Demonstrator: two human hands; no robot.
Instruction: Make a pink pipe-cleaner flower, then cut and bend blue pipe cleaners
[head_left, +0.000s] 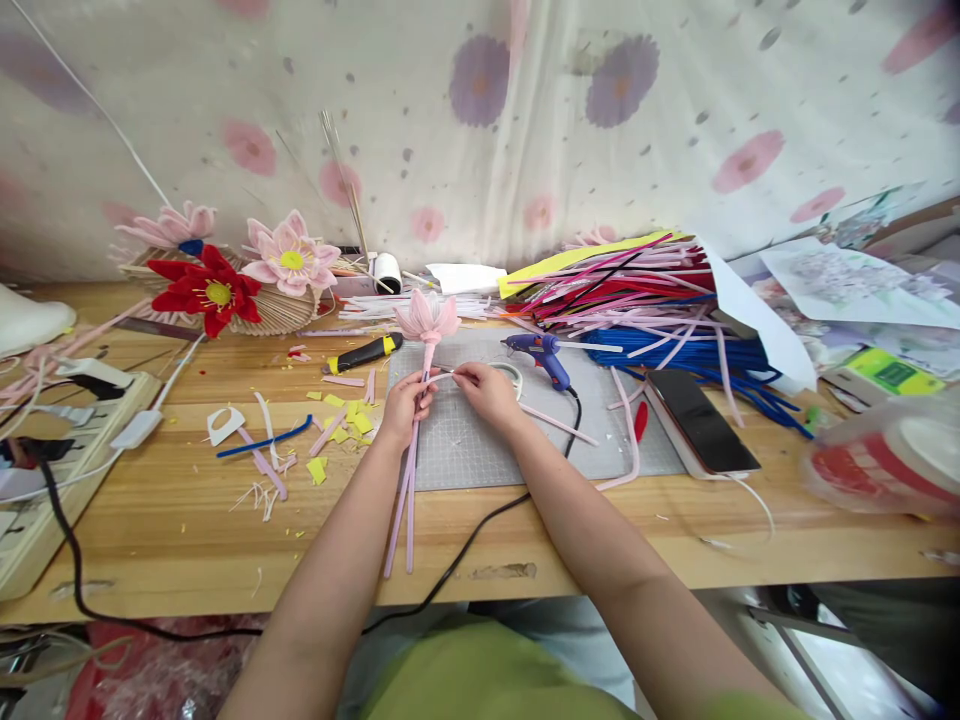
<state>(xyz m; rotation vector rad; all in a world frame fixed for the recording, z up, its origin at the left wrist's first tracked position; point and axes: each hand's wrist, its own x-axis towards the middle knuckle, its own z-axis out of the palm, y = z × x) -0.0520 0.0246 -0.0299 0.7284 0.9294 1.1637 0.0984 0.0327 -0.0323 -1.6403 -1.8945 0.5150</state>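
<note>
The left hand (409, 402) is gripping the fuzzy pink flower (428, 318) by its lilac stems (410, 490), by the left edge of the grey gridded mat (465, 450); the right hand (486, 392) is pinching a thin whitish strip (442, 377), open mat stretching below.

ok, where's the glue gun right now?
Head view, slightly right of centre: the purple glue gun is on the grey mat, beyond and to the right of the right hand.
</note>
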